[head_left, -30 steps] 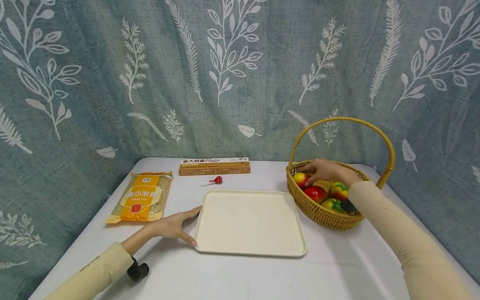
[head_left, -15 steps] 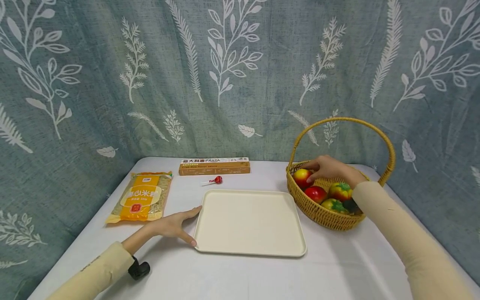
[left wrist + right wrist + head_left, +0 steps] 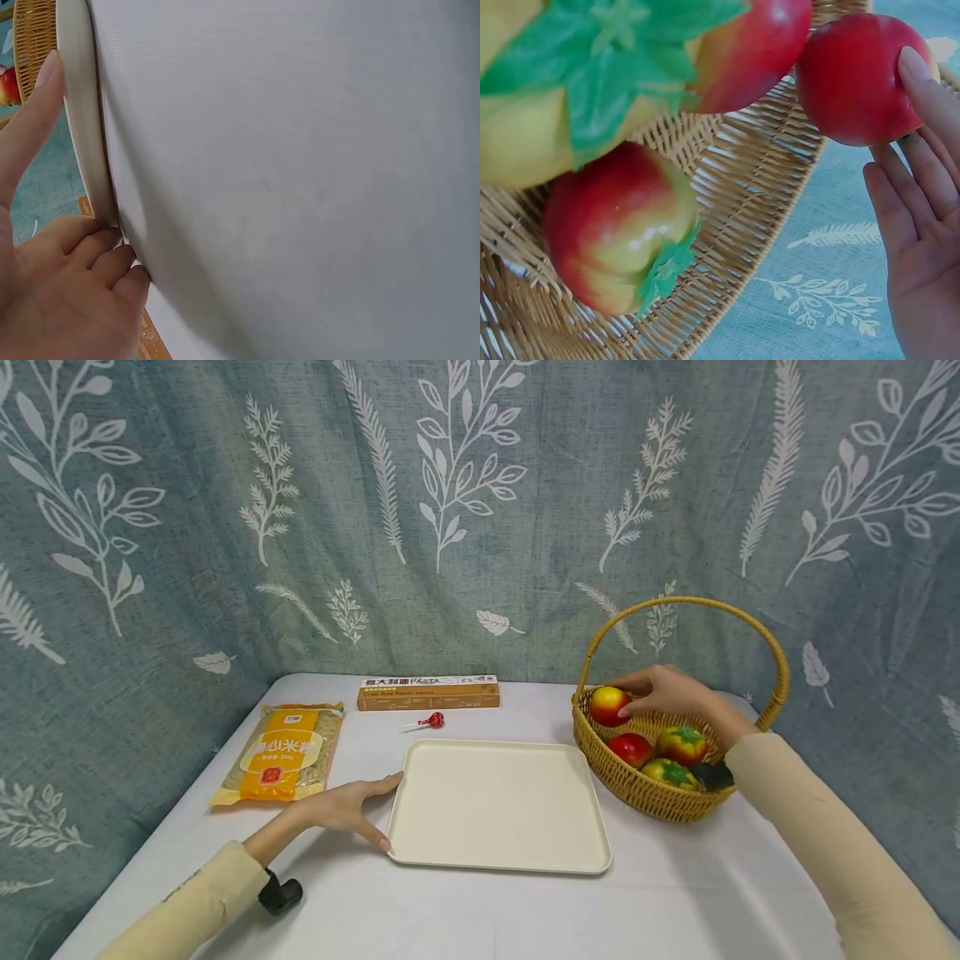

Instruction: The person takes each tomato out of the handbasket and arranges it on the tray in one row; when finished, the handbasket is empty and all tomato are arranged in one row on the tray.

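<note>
My right hand (image 3: 663, 692) pinches a red-and-yellow apple (image 3: 609, 706) between thumb and fingers, over the far left rim of the wicker basket (image 3: 645, 793). In the right wrist view the thumb lies on the apple's (image 3: 859, 79) side and the other fingers are beneath it. Below it in the basket lie a red fruit (image 3: 630, 748) and two persimmon-like fruits with green leafy tops, one farther back (image 3: 682, 743) and one in front (image 3: 670, 772). My left hand (image 3: 348, 808) touches the left edge of a cream rectangular tray (image 3: 498, 806), thumb and forefinger spread along it.
A bag of rice noodles (image 3: 285, 753) lies at the table's left. A pasta box (image 3: 427, 695) stands along the back, with a red lollipop (image 3: 435, 720) in front of it. The basket's tall handle (image 3: 686, 600) arches above the right arm. A patterned curtain (image 3: 480, 527) hangs behind the table.
My right hand has raised the apple slightly from among the basket's fruits and shifted a little to the right. The left hand and tray have stayed in place.
</note>
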The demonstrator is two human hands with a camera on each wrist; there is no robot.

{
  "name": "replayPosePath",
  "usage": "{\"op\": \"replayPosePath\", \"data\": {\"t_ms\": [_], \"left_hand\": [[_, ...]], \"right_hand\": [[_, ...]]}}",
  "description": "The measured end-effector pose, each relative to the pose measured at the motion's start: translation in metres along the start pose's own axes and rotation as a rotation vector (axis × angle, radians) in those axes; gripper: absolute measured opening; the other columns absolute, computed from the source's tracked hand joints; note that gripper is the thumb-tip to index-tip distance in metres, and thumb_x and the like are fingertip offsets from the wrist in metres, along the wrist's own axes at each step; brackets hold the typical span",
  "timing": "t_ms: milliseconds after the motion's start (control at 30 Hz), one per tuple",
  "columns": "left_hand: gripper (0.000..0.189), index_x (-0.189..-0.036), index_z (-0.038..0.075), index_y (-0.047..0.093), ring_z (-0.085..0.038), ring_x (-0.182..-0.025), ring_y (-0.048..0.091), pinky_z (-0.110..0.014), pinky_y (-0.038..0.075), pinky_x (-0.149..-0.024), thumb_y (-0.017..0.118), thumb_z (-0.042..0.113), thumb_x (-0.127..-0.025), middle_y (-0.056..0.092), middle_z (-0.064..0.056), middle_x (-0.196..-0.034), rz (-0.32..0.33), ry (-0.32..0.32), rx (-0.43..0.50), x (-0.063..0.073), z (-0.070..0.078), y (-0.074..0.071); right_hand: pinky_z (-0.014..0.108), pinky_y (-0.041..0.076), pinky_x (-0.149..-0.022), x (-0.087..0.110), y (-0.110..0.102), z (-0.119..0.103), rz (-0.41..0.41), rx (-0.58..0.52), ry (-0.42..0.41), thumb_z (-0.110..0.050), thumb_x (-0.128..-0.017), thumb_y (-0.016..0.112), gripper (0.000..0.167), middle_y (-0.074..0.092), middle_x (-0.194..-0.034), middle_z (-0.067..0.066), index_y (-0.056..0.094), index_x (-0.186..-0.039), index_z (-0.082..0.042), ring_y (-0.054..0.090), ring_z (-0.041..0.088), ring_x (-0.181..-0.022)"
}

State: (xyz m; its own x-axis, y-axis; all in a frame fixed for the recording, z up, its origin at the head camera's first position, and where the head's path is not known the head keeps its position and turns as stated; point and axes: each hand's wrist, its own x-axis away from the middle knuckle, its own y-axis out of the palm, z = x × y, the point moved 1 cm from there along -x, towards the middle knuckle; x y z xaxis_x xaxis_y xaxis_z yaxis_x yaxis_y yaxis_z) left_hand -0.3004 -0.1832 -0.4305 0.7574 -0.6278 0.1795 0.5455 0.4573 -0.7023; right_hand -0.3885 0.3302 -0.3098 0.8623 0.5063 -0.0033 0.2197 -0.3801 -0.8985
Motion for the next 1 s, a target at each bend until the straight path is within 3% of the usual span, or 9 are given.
{"op": "replayPosePath", "data": {"t_ms": [500, 733, 1000], "left_hand": [[0.108, -0.151, 0.0, 0.024, -0.036, -0.143, 0.018, -0.052, 0.015, -0.116, 0.087, 0.031, -0.07, 0.021, -0.019, -0.156, 0.005, 0.004, 0.015, 0.0, -0.001, 0.0], [0.107, -0.151, 0.0, 0.025, -0.035, -0.144, 0.017, -0.052, 0.015, -0.116, 0.087, 0.031, -0.07, 0.021, -0.017, -0.157, -0.001, 0.0, 0.015, 0.0, -0.001, -0.001], [0.107, -0.151, 0.001, 0.025, -0.035, -0.144, 0.018, -0.053, 0.015, -0.116, 0.087, 0.031, -0.069, 0.021, -0.017, -0.157, 0.003, -0.011, 0.011, -0.001, 0.0, -0.002]], "right_hand": [[0.051, 0.051, -0.09, 0.028, -0.001, -0.021, 0.168, 0.005, -0.018, -0.036, -0.086, 0.072, 0.06, 0.062, -0.127, 0.015, 0.055, -0.138, -0.012, 0.059, 0.034, -0.114], [0.051, 0.05, -0.092, 0.035, 0.008, -0.024, 0.241, -0.057, 0.002, -0.043, -0.084, 0.072, 0.06, 0.06, -0.131, 0.011, 0.056, -0.138, -0.02, 0.057, 0.031, -0.119], [0.052, 0.05, -0.091, 0.038, 0.021, -0.036, 0.341, -0.104, -0.068, -0.037, -0.083, 0.074, 0.061, 0.06, -0.131, 0.011, 0.055, -0.138, -0.018, 0.058, 0.031, -0.117]]}}
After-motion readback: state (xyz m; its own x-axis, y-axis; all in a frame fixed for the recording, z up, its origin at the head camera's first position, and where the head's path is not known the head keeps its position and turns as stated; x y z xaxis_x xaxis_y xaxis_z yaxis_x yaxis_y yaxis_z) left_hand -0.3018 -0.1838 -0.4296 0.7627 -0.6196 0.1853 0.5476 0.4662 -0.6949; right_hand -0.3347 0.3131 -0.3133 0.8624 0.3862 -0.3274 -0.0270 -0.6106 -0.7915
